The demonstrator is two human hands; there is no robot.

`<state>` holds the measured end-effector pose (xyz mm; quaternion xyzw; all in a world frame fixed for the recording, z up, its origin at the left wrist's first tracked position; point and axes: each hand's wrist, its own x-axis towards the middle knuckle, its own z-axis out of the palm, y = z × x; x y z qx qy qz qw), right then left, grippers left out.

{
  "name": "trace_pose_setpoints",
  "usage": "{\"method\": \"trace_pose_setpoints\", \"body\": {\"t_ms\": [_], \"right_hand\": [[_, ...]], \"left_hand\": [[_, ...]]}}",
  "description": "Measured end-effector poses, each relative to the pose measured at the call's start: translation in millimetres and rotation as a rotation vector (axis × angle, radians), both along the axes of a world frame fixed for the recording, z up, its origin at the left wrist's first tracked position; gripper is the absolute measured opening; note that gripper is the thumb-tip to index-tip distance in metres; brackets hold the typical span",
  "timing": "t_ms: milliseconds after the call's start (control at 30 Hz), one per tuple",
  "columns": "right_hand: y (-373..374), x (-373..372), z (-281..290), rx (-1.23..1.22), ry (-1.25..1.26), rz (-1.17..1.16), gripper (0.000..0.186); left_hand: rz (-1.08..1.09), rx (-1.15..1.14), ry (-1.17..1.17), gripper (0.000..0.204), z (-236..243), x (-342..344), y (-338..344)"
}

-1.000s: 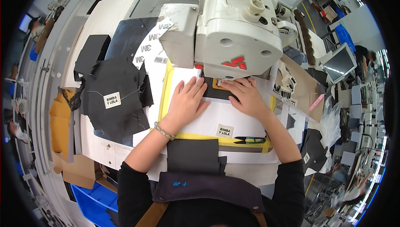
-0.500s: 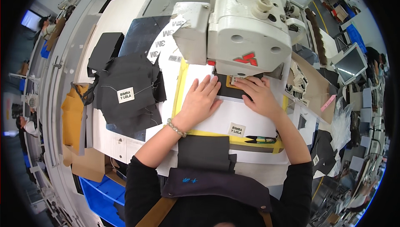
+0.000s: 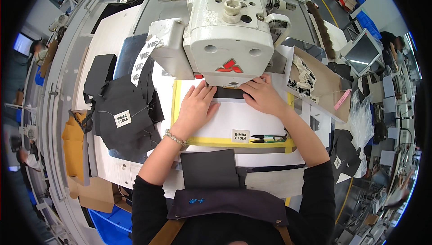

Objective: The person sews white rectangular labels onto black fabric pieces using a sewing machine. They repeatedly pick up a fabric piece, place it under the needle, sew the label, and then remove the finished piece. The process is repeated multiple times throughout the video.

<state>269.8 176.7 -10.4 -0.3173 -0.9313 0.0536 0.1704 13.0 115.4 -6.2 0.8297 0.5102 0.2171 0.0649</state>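
Note:
A dark fabric piece (image 3: 229, 93) lies under the white sewing machine (image 3: 230, 49), and the machine's head hides its far part. My left hand (image 3: 196, 105) rests flat at its left edge, fingers stretched forward and the thumb apart. On the other side, my right hand (image 3: 263, 95) lies with fingers extended at the right edge, its fingertips close to the machine head and partly hidden. Nearer to me, a white printed label (image 3: 240, 136) sits on the yellow-taped white sheet (image 3: 211, 128). Beside it are thread snips (image 3: 268, 138) with dark and green handles.
At left, a pile of dark fabric pieces (image 3: 119, 101) bears a sewn-on label. A cardboard box (image 3: 321, 87) with many labels stands at right, near clear plastic wrap (image 3: 360, 119). Another dark piece (image 3: 208, 168) lies at the table's front edge.
My view has shifted, so the machine appears further left. The yellow-orange plate by my right fingers is now mostly hidden under the machine head. Both hands stay at the fabric.

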Motion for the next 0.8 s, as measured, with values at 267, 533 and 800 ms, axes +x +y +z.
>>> {"method": "trace_pose_setpoints", "body": {"t_ms": [267,533,800], "right_hand": [[-11.5,-1.7,1.2,0.220,-0.005,-0.032,0.039],[-33.9,-5.5,13.0,0.124,-0.051,-0.102,0.042],[-23.4,-4.5,9.8,0.022,-0.029,0.095,0.037]], "left_hand": [[0.002,0.023,0.006,0.043,-2.9,-1.0,-2.2],[-0.011,0.017,-0.017,0.042,-0.9,-2.3,-0.3],[-0.036,0.036,0.012,0.035,1.9,-29.5,-7.3]]}}
